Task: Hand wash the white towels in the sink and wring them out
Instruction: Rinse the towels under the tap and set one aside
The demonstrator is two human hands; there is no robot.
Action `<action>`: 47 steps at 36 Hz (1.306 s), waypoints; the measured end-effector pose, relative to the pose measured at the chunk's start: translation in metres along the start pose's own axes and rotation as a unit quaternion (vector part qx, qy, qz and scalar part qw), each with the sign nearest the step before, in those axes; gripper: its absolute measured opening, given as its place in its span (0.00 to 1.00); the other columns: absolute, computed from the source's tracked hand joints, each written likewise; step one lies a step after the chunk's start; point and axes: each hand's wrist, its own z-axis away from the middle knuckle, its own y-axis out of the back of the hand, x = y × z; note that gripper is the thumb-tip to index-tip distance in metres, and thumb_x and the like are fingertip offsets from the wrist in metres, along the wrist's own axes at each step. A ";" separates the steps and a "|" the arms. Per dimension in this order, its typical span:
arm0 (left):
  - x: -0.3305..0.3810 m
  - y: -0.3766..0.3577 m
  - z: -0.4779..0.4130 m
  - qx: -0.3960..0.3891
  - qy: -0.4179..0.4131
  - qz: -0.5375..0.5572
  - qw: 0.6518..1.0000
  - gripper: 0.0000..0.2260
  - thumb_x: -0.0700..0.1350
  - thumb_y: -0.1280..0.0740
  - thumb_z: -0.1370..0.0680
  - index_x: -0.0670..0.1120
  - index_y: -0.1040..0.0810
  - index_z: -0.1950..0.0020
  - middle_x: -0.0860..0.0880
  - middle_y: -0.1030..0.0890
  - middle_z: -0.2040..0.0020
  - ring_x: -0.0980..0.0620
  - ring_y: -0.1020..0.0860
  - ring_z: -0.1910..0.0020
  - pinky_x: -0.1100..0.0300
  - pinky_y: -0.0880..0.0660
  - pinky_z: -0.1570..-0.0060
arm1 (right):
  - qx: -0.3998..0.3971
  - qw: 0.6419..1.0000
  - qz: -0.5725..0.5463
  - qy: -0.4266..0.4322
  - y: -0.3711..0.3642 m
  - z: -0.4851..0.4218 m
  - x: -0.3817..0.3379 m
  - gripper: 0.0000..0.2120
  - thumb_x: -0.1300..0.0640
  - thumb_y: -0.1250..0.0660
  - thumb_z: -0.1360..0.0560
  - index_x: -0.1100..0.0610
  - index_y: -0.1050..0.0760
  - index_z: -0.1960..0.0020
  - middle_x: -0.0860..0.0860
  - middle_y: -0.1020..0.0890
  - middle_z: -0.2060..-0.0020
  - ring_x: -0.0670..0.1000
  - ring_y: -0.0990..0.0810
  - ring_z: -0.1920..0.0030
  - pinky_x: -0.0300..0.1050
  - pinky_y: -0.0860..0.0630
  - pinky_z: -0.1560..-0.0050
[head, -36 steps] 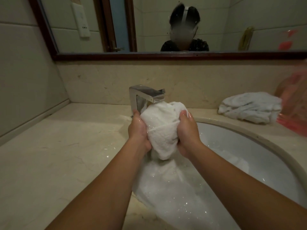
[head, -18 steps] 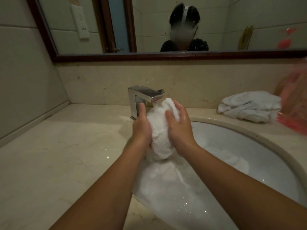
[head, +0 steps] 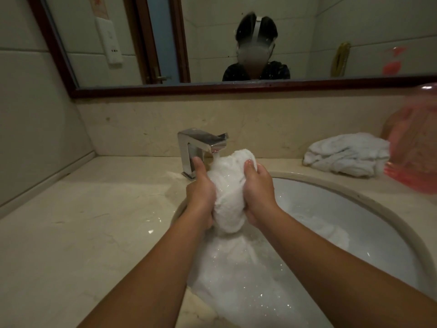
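Beige marble counter (head: 94,221) is ringing the sink (head: 343,209), and over it, just below the faucet (head: 201,143), the left hand (head: 201,192) and right hand (head: 259,190) are clamping a bunched white towel (head: 228,192) between them. Squeezing this high is, I judge, risking water spilling onto the counter (its stone is glistening near the faucet). Its long axis is running near upright, tail trailing down into the sink.

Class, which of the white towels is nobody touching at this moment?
The crumpled towel on the counter, right of the sink; the left hand and right hand grip the other towel.
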 end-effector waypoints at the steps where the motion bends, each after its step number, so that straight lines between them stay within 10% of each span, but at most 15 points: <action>1: -0.001 0.000 -0.002 0.006 -0.006 -0.003 1.000 0.33 0.77 0.45 0.22 0.48 0.22 0.54 0.46 0.15 0.56 0.45 0.16 0.55 0.50 0.18 0.49 | 0.005 1.000 -0.008 -0.008 0.001 -0.001 0.001 0.12 0.46 0.41 0.12 0.49 0.21 0.39 0.52 0.15 0.43 0.55 0.15 0.42 0.61 0.18 0.36; 7: -0.004 0.000 -0.011 0.060 -0.017 0.008 0.998 0.33 0.73 0.44 0.19 0.43 0.19 0.42 0.45 0.14 0.51 0.42 0.16 0.50 0.46 0.19 0.41 | 0.018 1.000 -0.013 -0.016 0.001 0.000 0.001 0.10 0.46 0.42 0.12 0.45 0.23 0.43 0.50 0.16 0.42 0.55 0.16 0.41 0.61 0.19 0.35; 11: -0.001 0.000 -0.011 0.075 -0.020 0.046 0.996 0.32 0.71 0.47 0.17 0.44 0.19 0.40 0.45 0.15 0.50 0.43 0.16 0.51 0.48 0.18 0.44 | 0.031 0.999 0.015 -0.018 -0.003 0.002 -0.001 0.18 0.45 0.44 0.12 0.51 0.26 0.27 0.50 0.19 0.36 0.54 0.19 0.37 0.59 0.22 0.31; 16: 0.003 0.003 -0.010 0.077 -0.046 0.080 0.993 0.30 0.71 0.47 0.17 0.48 0.20 0.53 0.47 0.15 0.54 0.45 0.16 0.53 0.48 0.17 0.45 | 0.002 0.999 0.038 -0.037 -0.001 0.002 -0.001 0.26 0.39 0.42 0.14 0.46 0.38 0.19 0.48 0.25 0.33 0.55 0.24 0.32 0.58 0.25 0.28; 22: 0.000 0.006 -0.014 0.044 -0.039 0.129 0.990 0.31 0.72 0.45 0.18 0.46 0.18 0.49 0.44 0.12 0.52 0.41 0.13 0.51 0.43 0.16 0.45 | -0.063 0.996 0.032 -0.050 -0.001 0.001 0.004 0.51 0.20 0.33 0.38 0.34 0.42 0.18 0.48 0.26 0.24 0.57 0.25 0.28 0.64 0.26 0.27; 31: 0.002 0.001 -0.006 0.017 -0.078 0.051 0.996 0.32 0.67 0.48 0.14 0.42 0.19 0.34 0.46 0.14 0.49 0.48 0.16 0.51 0.56 0.21 0.61 | -0.050 0.994 0.097 0.015 0.005 0.003 0.006 0.26 0.40 0.36 0.15 0.41 0.36 0.20 0.48 0.25 0.28 0.54 0.24 0.31 0.59 0.24 0.28; 37: -0.002 0.001 -0.016 -0.004 -0.067 0.054 0.996 0.37 0.73 0.47 0.19 0.44 0.19 0.31 0.45 0.13 0.44 0.43 0.14 0.45 0.45 0.17 0.40 | -0.046 0.992 0.116 0.004 0.004 0.006 0.007 0.26 0.42 0.39 0.14 0.43 0.40 0.17 0.50 0.28 0.25 0.53 0.27 0.30 0.57 0.27 0.25; 47: -0.006 0.003 -0.021 -0.025 -0.060 0.045 0.997 0.40 0.77 0.47 0.23 0.47 0.18 0.33 0.45 0.11 0.47 0.42 0.14 0.46 0.43 0.18 0.38 | -0.036 0.991 0.125 -0.014 0.002 0.011 0.006 0.25 0.40 0.39 0.14 0.40 0.39 0.18 0.50 0.30 0.22 0.57 0.27 0.26 0.60 0.27 0.25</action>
